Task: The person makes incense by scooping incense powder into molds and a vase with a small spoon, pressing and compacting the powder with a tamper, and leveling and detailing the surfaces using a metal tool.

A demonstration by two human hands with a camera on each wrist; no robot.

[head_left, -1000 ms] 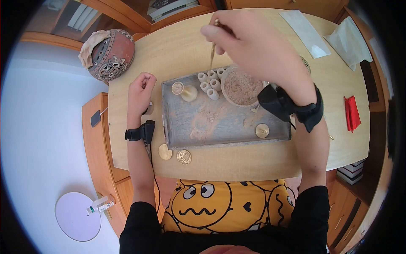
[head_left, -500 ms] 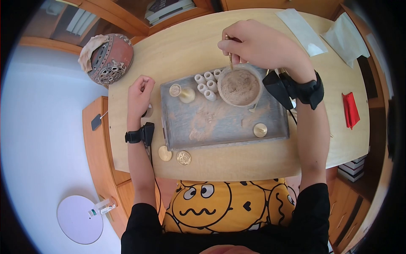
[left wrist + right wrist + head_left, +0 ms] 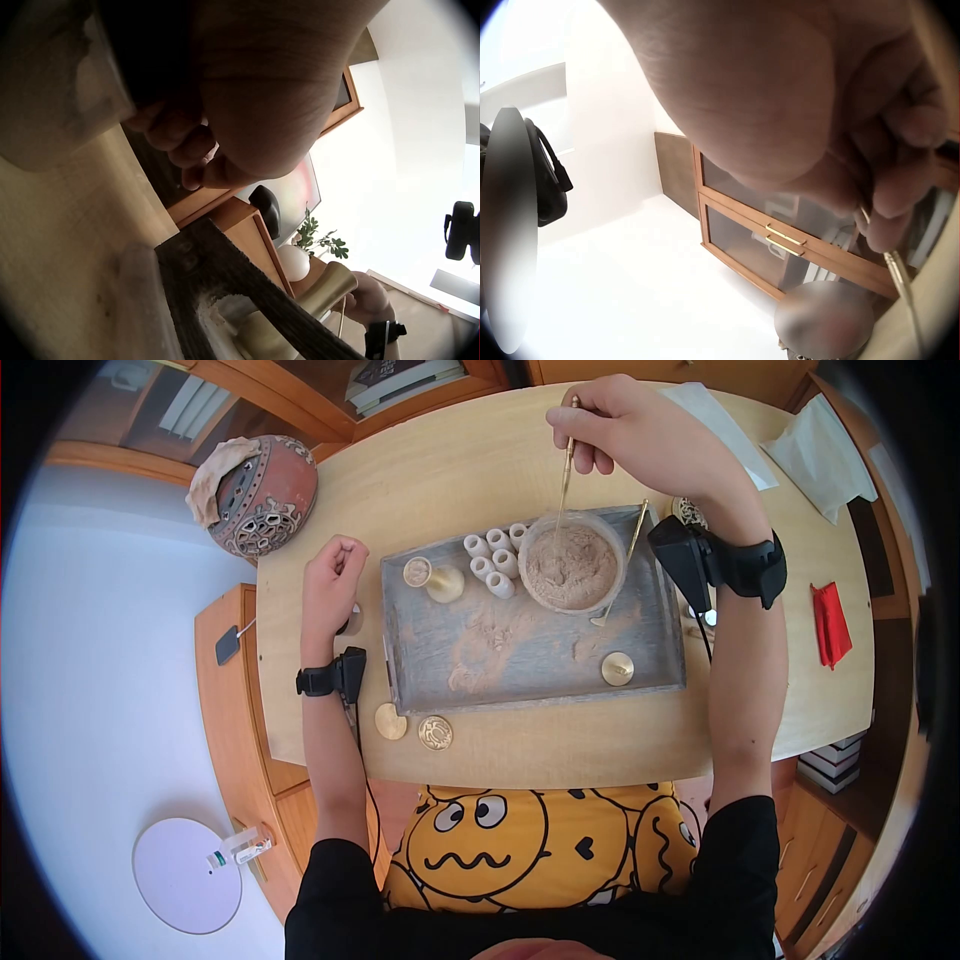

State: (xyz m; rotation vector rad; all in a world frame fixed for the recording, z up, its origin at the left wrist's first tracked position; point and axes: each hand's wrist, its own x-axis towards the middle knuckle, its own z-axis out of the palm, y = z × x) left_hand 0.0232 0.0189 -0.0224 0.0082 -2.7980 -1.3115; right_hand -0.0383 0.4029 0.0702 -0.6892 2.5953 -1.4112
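My right hand [image 3: 635,435] pinches a slim brass tool [image 3: 567,470], whose lower end reaches the brown powder in a round tub [image 3: 622,575]. The tool [image 3: 904,289] also shows beneath the fingers in the right wrist view. Left of the tub stand several pale hollow tubes [image 3: 499,584]. A brass flared vessel [image 3: 445,584] holding powder is on the tray's left part. My left hand [image 3: 332,585] lies idle beside the tray [image 3: 440,660], fingers loosely curled, no object visible in it. In the left wrist view its fingers [image 3: 191,146] are partly shaded.
A second brass tool [image 3: 636,535] leans at the tub's right side. A brass knobbed disc [image 3: 618,669] lies on the tray; two gold discs [image 3: 391,721] [image 3: 435,733] lie in front. Around stand a carved red pot [image 3: 285,485], white packets [image 3: 825,460] and a red pouch [image 3: 831,625].
My right hand has gone rightward from above the tubes to the tub, dipping and then rising slightly, with the brass tool in it. My left hand stays in place.
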